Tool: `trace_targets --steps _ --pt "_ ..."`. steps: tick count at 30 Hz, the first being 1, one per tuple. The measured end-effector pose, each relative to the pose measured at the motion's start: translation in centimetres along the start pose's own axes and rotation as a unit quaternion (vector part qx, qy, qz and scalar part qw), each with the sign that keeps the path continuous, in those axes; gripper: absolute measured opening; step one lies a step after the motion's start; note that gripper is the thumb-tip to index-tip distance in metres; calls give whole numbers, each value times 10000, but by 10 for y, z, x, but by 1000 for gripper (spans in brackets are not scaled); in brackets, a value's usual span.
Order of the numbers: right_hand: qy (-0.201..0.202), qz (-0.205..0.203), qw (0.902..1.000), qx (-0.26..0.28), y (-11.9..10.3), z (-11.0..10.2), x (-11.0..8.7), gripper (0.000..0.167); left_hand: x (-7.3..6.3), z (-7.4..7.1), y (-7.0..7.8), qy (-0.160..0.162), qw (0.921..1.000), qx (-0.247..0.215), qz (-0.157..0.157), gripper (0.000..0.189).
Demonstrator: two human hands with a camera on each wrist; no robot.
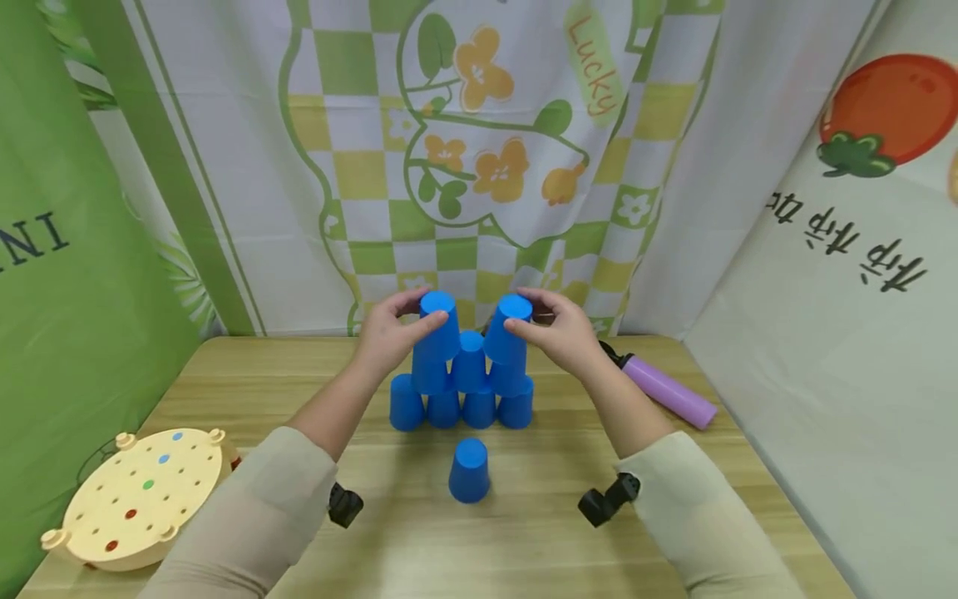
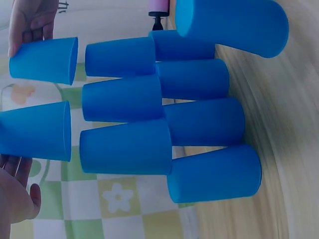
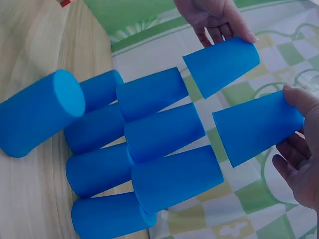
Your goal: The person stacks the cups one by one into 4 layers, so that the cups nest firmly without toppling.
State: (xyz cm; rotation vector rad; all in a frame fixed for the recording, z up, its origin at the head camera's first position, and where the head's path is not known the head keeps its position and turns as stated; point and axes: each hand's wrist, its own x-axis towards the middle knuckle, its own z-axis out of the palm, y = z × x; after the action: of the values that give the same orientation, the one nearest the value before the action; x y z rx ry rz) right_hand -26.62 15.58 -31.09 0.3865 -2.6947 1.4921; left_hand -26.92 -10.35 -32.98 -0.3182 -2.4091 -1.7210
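Blue plastic cups stand upside down in two tiers: several in the bottom row (image 1: pixel 407 403) and three in the second row (image 1: pixel 469 370). My left hand (image 1: pixel 389 333) grips one blue cup (image 1: pixel 440 329) between thumb and fingers, above the left of the second row. On the other side, my right hand (image 1: pixel 561 333) pinches another blue cup (image 1: pixel 509 331) above the right of that row. Both wrist views show a gap between the held cups (image 2: pixel 35 130) (image 3: pixel 259 127) and the cups beneath. A single upside-down blue cup (image 1: pixel 469 472) stands in front of the stack.
A cream round board (image 1: pixel 142 499) with pegs and coloured dots lies at the table's left. A purple pump (image 1: pixel 669 391) with a black end rests at the right. Patterned curtain (image 1: pixel 359 175) hangs close behind the wooden table (image 1: pixel 539 532).
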Motion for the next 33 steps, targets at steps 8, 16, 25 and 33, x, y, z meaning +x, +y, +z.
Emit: trace_targets --steps 8,16,25,33 --pt "48 35 10000 -19 1 11 25 63 17 13 -9 62 9987 -235 -441 60" --pt "-22 206 9998 -46 4 20 33 66 23 16 -7 -52 9980 -216 -600 62" --pt "104 195 9998 -29 6 22 34 64 24 20 -7 -174 9984 -197 -492 61" --pt "102 69 9999 61 8 22 34 64 25 18 -8 -251 9990 -182 -317 64"
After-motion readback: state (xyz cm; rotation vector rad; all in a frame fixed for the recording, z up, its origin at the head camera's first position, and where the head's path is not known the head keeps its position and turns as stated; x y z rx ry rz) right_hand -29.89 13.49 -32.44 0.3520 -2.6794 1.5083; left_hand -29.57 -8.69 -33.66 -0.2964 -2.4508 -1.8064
